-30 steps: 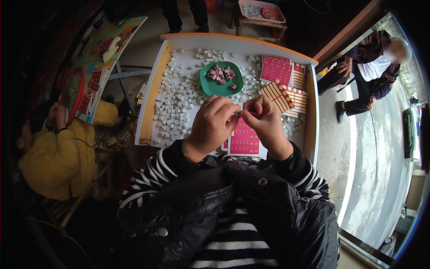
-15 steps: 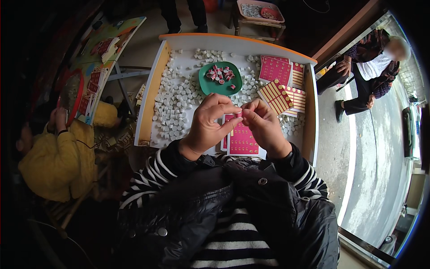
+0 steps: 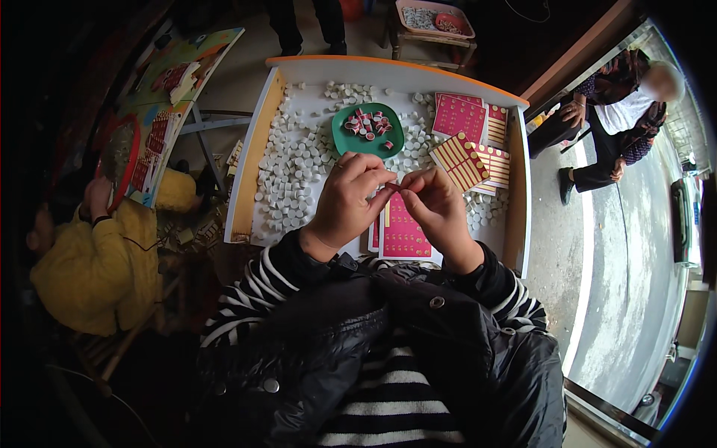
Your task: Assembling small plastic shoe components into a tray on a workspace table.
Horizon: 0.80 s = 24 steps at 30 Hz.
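My left hand (image 3: 345,200) and my right hand (image 3: 439,212) meet over the near middle of a drawer-like white tray (image 3: 388,72). Thumbs and forefingers of both are pinched on a small white cylinder with a red label (image 3: 393,186); the fingertips cover most of it. Below them, close to my body, lie pink sticker sheets (image 3: 407,233). Past my fingers sits a green plate (image 3: 343,140) holding several red-banded cylinders (image 3: 369,122). Many plain white cylinders (image 3: 287,175) are strewn across the tray, mostly on the left.
More pink sheets (image 3: 458,116) and yellow-and-red striped sheets (image 3: 458,162) lie at the tray's right. Left of the tray, a person in yellow (image 3: 97,261) works at a colourful table (image 3: 202,56). Another person (image 3: 616,112) sits by the road, right. A stool (image 3: 429,48) bears a pink basin.
Both hands have turned slightly and their fingertips have closed further over the red-labelled cylinder, which shows less now. The plate and sheets have stayed put.
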Tool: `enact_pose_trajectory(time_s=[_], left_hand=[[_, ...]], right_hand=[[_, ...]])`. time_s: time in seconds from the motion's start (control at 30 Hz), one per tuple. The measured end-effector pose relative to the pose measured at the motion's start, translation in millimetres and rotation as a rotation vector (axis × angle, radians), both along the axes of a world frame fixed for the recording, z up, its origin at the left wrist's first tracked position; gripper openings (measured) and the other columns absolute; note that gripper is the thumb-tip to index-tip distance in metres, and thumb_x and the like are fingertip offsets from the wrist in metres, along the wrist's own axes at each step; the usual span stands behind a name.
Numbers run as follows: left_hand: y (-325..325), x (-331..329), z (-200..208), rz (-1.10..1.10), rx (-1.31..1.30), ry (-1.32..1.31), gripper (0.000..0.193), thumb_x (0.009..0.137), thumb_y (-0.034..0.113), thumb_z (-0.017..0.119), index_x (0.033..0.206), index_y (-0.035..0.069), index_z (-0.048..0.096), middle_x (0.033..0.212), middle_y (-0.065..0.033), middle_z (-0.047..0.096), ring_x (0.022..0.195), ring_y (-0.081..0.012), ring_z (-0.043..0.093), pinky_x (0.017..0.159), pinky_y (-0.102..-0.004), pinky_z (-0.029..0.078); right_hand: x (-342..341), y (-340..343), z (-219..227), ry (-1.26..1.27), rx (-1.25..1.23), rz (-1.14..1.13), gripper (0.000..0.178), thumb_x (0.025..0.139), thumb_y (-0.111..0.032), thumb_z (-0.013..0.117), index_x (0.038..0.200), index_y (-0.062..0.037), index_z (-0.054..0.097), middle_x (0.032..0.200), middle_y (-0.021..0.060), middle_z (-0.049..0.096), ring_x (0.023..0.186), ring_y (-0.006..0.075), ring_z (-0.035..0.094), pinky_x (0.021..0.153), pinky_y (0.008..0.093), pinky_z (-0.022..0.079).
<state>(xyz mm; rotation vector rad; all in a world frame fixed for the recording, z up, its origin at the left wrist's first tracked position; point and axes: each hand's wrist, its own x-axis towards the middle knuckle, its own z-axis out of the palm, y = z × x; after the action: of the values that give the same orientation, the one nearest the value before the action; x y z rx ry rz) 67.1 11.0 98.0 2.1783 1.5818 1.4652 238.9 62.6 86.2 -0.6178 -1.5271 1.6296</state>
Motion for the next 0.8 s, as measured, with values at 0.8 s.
enact_pose_trajectory(time_s=[0.8], left_hand=[[-2,-3,-3,-0.106,0.04,-0.158,0.031,0.068,-0.004,0.076,0.095,0.008,0.069,0.096,-0.0055,0.055,0.087,-0.0204,0.054,0.074,-0.0308,0.047]], right_hand=[[-3,-1,7,-0.057,0.012,-0.041,0.014,0.085,0.003,0.064,0.088,-0.0022,0.052,0.093,0.0073,0.064,0.081,0.0105,0.059,0.075,0.0238,0.048]])
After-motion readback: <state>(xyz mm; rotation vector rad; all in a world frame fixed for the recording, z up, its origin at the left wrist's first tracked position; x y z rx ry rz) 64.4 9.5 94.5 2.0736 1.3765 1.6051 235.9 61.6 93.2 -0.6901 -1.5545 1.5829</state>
